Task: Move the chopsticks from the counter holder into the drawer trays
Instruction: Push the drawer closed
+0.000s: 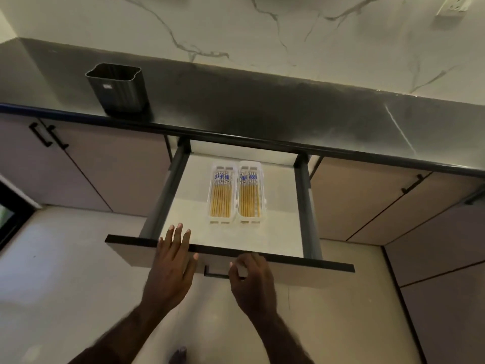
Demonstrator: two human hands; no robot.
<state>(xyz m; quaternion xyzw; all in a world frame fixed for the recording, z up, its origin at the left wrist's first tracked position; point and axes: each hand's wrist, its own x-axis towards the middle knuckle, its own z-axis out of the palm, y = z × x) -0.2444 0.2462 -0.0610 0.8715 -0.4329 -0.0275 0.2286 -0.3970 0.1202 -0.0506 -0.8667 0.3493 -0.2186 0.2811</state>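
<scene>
Home kitchen: marble backsplash (236,27), counter (262,111), cabinets (105,166)

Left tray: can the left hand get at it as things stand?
Probably yes. The drawer is open, the left hand lies over its front edge, and nothing lies between it and the left tray.

Two bare forearms come in from the bottom edge, with no sleeve, watch, band or glove on either. The left hand (172,266) shows long, slim fingers with short, pale nails and no rings. The right hand (250,281) is seen from the back, knuckles rounded, its thumbnail pale like the others; a little fine hair shows on the forearms.
</scene>
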